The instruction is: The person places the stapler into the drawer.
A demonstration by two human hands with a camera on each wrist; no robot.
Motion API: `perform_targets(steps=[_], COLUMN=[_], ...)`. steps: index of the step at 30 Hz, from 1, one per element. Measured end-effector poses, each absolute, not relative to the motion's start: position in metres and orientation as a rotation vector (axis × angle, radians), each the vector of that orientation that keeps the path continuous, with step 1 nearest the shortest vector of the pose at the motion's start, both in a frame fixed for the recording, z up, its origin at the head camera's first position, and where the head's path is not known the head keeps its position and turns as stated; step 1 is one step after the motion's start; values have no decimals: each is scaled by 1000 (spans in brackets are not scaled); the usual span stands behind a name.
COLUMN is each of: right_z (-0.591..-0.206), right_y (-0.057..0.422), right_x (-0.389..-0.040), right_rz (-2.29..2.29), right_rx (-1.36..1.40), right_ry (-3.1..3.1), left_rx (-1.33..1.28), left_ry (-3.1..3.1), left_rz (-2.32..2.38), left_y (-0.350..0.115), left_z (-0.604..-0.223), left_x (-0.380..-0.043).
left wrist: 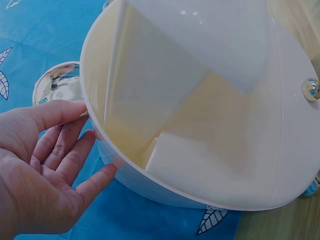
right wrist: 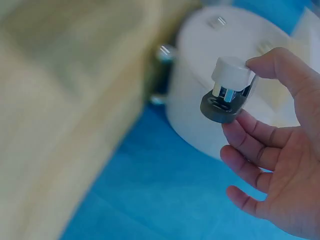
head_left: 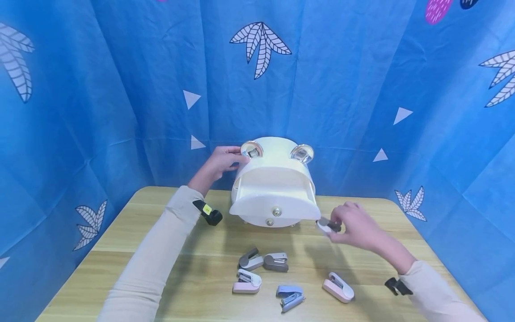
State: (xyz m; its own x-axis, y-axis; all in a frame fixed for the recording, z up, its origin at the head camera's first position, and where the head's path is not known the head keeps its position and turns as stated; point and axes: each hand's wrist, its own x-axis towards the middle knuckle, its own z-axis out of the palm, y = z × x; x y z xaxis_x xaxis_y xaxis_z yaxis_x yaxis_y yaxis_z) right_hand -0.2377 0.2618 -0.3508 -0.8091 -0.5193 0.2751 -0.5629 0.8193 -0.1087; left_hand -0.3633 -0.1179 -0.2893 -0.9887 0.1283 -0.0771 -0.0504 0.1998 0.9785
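A white rounded box (head_left: 277,150) with two shiny ears stands at the back of the table, its upper drawer (head_left: 275,206) pulled out. My left hand (head_left: 226,162) touches the box's side beside the left ear (head_left: 252,149); in the left wrist view its fingertips (left wrist: 106,172) rest against the outer wall, fairly straight. My right hand (head_left: 358,226) pinches a small white and dark grey stapler (right wrist: 225,90) between thumb and fingers. It holds the stapler in the air just right of the drawer.
Several mini staplers lie on the wooden table (head_left: 201,286) in front of the box: two grey and white ones (head_left: 276,262), a pink and white one (head_left: 247,282), a blue one (head_left: 290,298) and another pink one (head_left: 338,287). A blue patterned curtain (head_left: 342,89) hangs behind.
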Motion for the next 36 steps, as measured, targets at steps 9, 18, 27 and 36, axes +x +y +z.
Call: perform_targets(steps=[9,18,27,36], right_z=[-283,-235,-215,-213], right_y=[256,222,175,130], right_x=[-246,-257,-272,-285], right_rz=[252,173,102,-41], right_rx=[764,987,1215,1379], right_ry=[-2694,-2543,-2557,-2557], left_rx=[74,83,85,75], left_ry=[2324,2319,2318,2323], left_rz=[1898,1912,1922,1921], left_y=[-118,-118,-119,-118], left_z=[-290,-290,-292,-291], left_x=[-363,-362,-362,-362])
